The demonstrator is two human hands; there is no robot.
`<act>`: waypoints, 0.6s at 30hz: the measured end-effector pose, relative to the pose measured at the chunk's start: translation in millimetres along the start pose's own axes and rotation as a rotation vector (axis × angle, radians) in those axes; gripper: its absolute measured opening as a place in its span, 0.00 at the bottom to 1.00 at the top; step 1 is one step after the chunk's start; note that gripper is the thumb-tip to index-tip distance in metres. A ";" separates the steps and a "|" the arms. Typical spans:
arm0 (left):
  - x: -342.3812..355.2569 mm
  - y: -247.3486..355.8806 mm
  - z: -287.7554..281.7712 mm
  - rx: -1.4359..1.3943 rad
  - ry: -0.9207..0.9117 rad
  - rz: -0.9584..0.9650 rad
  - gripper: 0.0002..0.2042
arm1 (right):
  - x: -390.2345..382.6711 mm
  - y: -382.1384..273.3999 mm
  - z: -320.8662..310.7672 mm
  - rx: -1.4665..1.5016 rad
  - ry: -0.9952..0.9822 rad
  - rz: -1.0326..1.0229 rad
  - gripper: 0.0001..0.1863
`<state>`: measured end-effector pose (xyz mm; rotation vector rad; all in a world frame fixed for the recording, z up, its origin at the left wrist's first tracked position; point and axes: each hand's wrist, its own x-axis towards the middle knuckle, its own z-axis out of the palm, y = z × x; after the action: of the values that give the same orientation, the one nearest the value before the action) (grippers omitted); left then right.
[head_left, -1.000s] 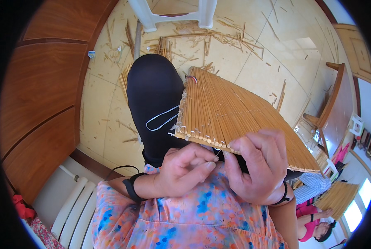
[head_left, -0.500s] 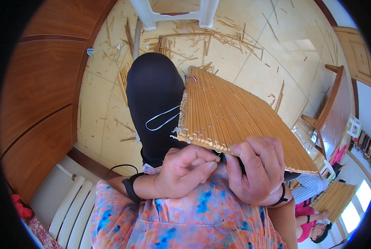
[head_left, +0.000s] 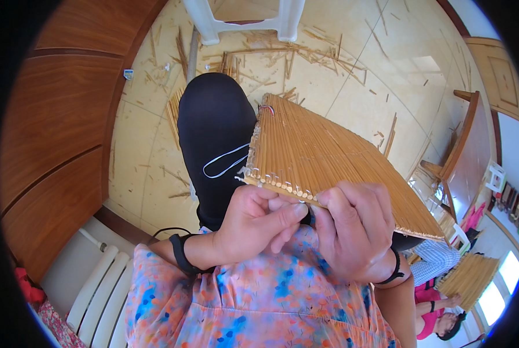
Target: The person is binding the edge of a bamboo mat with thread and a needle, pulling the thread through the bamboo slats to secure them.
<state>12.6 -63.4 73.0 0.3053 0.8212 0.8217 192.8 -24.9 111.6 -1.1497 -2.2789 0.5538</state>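
Note:
A mat of straw-coloured stalks point(head_left: 323, 142) stands tilted across my lap, its bound edge with a row of round stalk ends facing me. My right hand point(head_left: 355, 232) grips this near edge between thumb and bent fingers. Beside it, my left hand point(head_left: 259, 223) is closed, thumb and forefinger pressed together against the edge; whatever they pinch is too small to make out. White string point(head_left: 222, 164) loops over my dark-clad knee from the mat's left side. A short red-and-white cord point(head_left: 269, 108) sits at the mat's far corner.
Loose stalks and broken bits point(head_left: 288, 58) litter the tiled floor around a white plastic stool point(head_left: 245, 26). Wooden panelling point(head_left: 56, 104) rises on the left, above a white radiator point(head_left: 100, 293). At right are a wooden table point(head_left: 465, 153) and another person holding a similar mat point(head_left: 468, 278).
My left hand has shifted slightly up against the mat's edge, its fingers now partly behind it. The near edge has tilted up a little, showing more stalk ends. My right hand keeps its grip.

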 end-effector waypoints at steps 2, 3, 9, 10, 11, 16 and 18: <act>0.3 2.2 3.1 -0.005 0.006 -0.002 0.06 | 0.9 1.8 0.0 -0.016 0.013 -0.030 0.18; 0.0 2.6 4.7 -0.015 0.017 -0.007 0.06 | 0.9 2.8 0.2 -0.029 0.020 -0.059 0.19; 2.8 -3.2 12.9 -0.276 0.040 -0.004 0.06 | -6.3 6.7 9.3 -0.038 0.107 -0.072 0.17; 2.8 -4.0 10.8 -0.304 0.020 -0.022 0.06 | -5.8 7.0 7.7 -0.042 0.119 -0.081 0.17; 4.0 -6.3 9.1 -0.294 0.014 -0.012 0.06 | -5.3 7.2 5.5 -0.060 0.102 -0.076 0.16; -9.0 11.2 10.5 -0.026 0.041 -0.015 0.09 | -7.8 15.2 -4.3 -0.099 0.124 -0.068 0.14; -25.1 19.9 14.2 0.596 0.134 0.123 0.11 | -9.7 20.4 -16.1 -0.101 0.121 -0.067 0.14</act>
<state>2.7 -68.2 106.3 0.8404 1.1764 0.7011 220.0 -19.6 110.0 -1.1185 -2.2535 0.3375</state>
